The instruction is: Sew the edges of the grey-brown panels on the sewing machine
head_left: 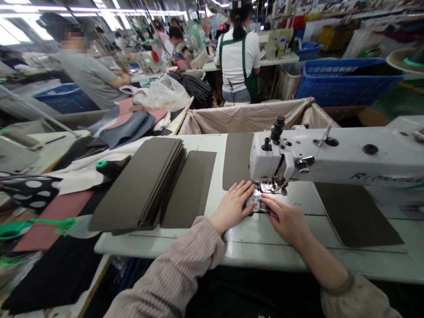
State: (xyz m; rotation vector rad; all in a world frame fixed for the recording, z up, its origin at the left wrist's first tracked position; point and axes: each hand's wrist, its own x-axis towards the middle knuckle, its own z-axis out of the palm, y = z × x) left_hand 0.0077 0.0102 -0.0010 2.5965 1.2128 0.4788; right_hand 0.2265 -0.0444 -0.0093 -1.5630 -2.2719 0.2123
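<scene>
My left hand [233,206] lies flat on the white sewing table [265,238], fingers stretched toward the needle plate of the white sewing machine [331,157]. My right hand [286,219] rests just right of it, fingers pressed down on a small shiny piece [257,204] under the presser foot [272,189]. What the piece is I cannot make out. A stack of dark brown flat panels [142,185] sits to the left of my hands, one single panel [190,187] beside it.
More brown panels lie behind the machine head [236,159] and to its right [354,214]. A cloth-lined bin [248,117] stands behind the table. Green-handled scissors [49,225] and fabric pieces lie at the left. Other people work at benches behind; blue crates [344,79] stand back right.
</scene>
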